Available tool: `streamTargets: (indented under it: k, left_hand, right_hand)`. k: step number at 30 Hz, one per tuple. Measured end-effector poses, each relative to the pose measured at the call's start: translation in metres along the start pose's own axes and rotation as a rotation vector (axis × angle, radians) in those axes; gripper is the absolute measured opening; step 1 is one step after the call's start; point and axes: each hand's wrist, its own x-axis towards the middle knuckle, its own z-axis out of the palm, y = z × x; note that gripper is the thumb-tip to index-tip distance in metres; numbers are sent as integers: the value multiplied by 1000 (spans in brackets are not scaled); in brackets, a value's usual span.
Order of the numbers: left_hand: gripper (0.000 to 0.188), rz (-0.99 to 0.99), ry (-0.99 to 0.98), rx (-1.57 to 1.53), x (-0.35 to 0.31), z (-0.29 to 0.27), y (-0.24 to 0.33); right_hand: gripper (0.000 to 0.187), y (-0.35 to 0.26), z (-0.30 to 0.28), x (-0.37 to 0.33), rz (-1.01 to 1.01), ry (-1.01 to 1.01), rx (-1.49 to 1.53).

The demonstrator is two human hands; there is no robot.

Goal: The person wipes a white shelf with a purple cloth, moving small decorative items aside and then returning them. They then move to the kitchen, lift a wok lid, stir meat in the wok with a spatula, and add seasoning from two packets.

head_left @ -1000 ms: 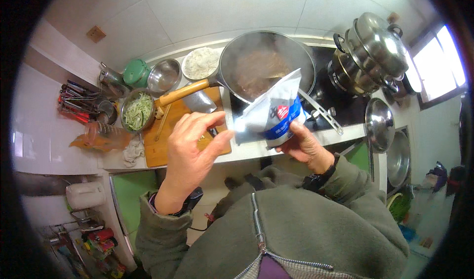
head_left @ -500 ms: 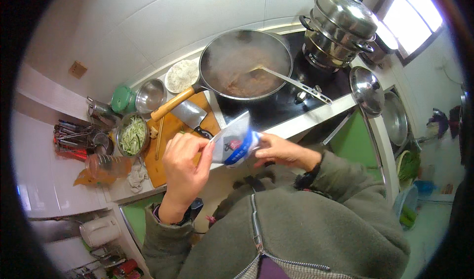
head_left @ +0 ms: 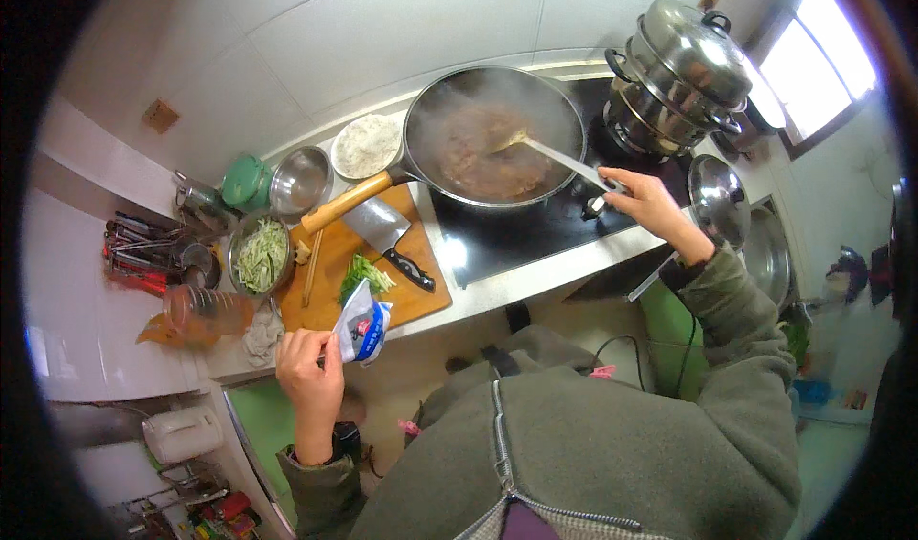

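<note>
My left hand (head_left: 312, 368) pinches the edge of a small white-and-blue plastic packet (head_left: 363, 326), held over the front edge of the cutting board. My right hand (head_left: 652, 205) is closed around the handle end of a metal spatula (head_left: 559, 158). The spatula's blade rests in the brown, steaming food (head_left: 492, 158) inside a large wok (head_left: 418, 172) on the stove. Behind the packet, chopped greens (head_left: 361, 277) lie on the wooden cutting board (head_left: 421, 306). A cleaver (head_left: 382, 229) with a black handle lies there too, below the wok's wooden handle (head_left: 346, 203).
A bowl of shredded green vegetable (head_left: 260, 259), an empty metal bowl (head_left: 300, 181) and a plate of white food (head_left: 367, 146) stand left of the wok. To its right is a tall steamer pot (head_left: 674, 81). A pot lid (head_left: 719, 201) leans near the sink (head_left: 767, 253).
My right hand has let go of the packet and moved right to grasp the spatula. My left hand has drawn the packet left and down, uncovering the greens.
</note>
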Motion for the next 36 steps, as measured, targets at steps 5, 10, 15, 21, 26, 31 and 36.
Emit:
streamTargets:
  k: [5, 10, 15, 21, 26, 31, 36]
  left_hand:
    - [10, -99, -33, 17, -12, 1, -4]
    - [10, -114, 2, -6, -10, 5, 2]
    - [10, -108, -8, -19, -1, 5, 10]
    - [9, -65, -20, -34, 13, 7, 19]
    - [9, -81, -19, -44, 18, 7, 24]
    - [10, -71, -57, -33, 23, 6, 28]
    - [7, -45, -45, -40, 26, 8, 31]
  right_hand:
    - [46, -24, 0, 28, -284, 8, -238]
    - [42, -44, -7, 32, -374, -70, -622]
    - [44, -36, -64, 13, -375, -39, -797]
    - [44, -26, -109, -2, -231, 7, -669]
    - [44, -28, -123, -3, -88, -167, -555]
    - [46, -10, -64, 23, -3, -117, -159]
    - [44, -3, -40, 53, -82, -5, 12]
